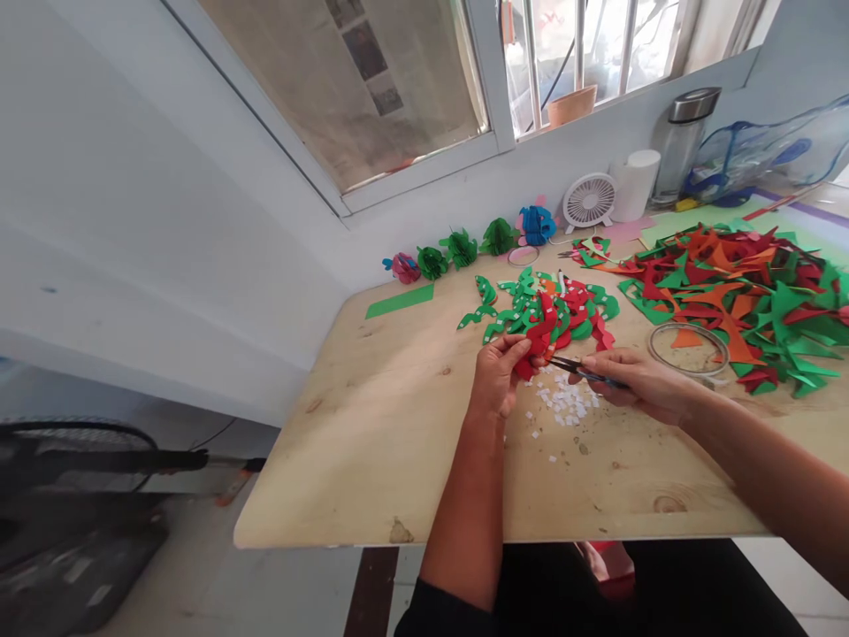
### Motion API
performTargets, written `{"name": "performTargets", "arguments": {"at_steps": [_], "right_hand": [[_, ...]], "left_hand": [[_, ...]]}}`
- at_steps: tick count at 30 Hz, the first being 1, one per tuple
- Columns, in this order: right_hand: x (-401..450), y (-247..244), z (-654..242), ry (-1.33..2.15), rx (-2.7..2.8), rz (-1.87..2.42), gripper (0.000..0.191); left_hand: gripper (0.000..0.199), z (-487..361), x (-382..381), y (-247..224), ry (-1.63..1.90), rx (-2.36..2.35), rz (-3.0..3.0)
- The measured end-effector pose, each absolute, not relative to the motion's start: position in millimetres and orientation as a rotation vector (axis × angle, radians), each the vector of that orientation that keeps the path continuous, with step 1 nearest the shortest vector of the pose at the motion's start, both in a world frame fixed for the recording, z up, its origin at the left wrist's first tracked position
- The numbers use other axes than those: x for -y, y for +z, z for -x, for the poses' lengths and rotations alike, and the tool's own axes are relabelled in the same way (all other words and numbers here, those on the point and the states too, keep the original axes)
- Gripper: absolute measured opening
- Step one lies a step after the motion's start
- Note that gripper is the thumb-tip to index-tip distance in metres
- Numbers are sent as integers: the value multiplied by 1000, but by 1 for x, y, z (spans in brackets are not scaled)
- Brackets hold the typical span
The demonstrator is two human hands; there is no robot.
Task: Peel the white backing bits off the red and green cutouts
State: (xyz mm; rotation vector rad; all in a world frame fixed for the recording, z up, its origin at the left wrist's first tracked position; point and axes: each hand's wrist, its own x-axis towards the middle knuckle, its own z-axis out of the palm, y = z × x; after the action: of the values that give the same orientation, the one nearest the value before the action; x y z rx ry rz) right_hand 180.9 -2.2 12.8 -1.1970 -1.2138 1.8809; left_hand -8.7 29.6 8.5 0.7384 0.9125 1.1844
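The left hand point(499, 372) pinches a curved red paper cut-out point(542, 329) above the pale wooden worktop point(358, 425); the right hand point(640, 379) grips slim dark tweezers point(567, 364) beside it. Small white squares point(569, 405) lie nearer; red, green and orange paper scraps point(736, 301) heap up right. A round white fan point(589, 203) stands by the far wall point(438, 212).

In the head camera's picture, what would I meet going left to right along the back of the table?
Pink-and-blue paper ornament → three green paper ornaments → blue paper ornament → small white fan → white cylinder → bottle with a metal lid → clear plastic bag.
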Motion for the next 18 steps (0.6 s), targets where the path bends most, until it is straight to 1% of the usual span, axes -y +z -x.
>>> {"name": "performTargets", "arguments": {"at_steps": [7,13,18], "right_hand": [[-1,10,-180,1712,1084,1223,46],[-1,10,-176,1347,1313,1280,36],[0,10,-174,1149,1448,1350,34]], "left_hand": [[30,8,-28,9,1173,-864,-668],[29,4,-24,12,1149,-862,-646],[29,-3,-21,13,1112,-879,-634]]}}
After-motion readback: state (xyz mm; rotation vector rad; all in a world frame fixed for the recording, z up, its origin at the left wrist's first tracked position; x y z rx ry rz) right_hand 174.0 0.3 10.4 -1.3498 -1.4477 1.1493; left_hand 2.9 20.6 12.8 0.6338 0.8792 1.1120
